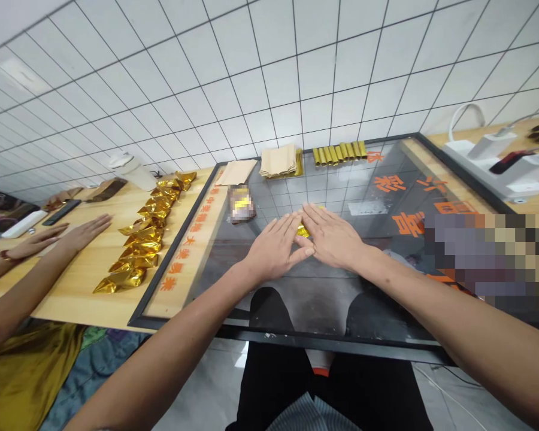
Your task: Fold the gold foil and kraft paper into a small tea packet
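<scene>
Both of my hands lie low over the glass panel [260, 299], their fingertips meeting in front of me. My left hand [273, 250] is flat with fingers stretched forward, its thumb pointing across toward the other hand. My right hand [335, 236] also has straight fingers, angled forward and left. A small piece of shiny gold foil [302, 231] shows between the hands; most of it is covered by them. Further back on the glass sit a small packet with a blurred front [241, 206], a stack of tan paper sheets [278, 160] and a row of gold foil tubes [339, 154].
Left of the black frame [175, 251], gold foil-wrapped packets [137, 244] form a line on the wooden table [72, 293]. Another person's hands [83, 233] rest there, near a white cup [132, 172]. A white power strip [489, 164] stands at the right.
</scene>
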`<state>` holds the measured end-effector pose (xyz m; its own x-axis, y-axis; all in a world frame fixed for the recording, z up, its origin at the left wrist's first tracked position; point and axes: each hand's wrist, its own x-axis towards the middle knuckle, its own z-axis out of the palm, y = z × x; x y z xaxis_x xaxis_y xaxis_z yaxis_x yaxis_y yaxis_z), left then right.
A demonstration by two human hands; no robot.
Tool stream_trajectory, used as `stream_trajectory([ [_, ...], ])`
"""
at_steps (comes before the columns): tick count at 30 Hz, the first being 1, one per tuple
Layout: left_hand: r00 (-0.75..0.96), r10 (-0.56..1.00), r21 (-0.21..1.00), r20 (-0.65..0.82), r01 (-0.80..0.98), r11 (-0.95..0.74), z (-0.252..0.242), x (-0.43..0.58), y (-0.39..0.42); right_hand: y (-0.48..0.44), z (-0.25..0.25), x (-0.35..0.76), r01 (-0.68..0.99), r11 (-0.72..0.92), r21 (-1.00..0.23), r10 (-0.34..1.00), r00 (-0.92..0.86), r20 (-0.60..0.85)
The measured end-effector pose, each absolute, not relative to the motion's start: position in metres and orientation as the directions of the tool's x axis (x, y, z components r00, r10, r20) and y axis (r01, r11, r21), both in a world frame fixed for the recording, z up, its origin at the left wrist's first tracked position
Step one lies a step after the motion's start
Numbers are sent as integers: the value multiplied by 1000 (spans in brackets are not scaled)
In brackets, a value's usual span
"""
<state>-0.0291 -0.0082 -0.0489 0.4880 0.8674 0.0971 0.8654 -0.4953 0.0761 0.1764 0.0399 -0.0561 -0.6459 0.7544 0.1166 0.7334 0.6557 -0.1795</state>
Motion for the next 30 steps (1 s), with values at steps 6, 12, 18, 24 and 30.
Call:
stream_trajectory([
  [6,505,856,-36,114,863,-504,-51,-49,-18,42,-62,177,729,653,-203,757,-636,152],
  [12,500,859,-84,110,866,-493,-48,-63,-30,40,-58,176,740,643,-196,765,-633,117],
  [18,511,859,-124,43,855,-503,-41,-69,-36,42,-59,176,733,641,-228,766,-628,136],
  [24,510,860,-150,0,850,-505,-37,-81,-42,43,-62,176,736,640,-223,768,-624,144],
  [30,526,851,-147,9,842,-519,-36,-85,-42,42,-61,175,742,634,-219,772,-622,131],
])
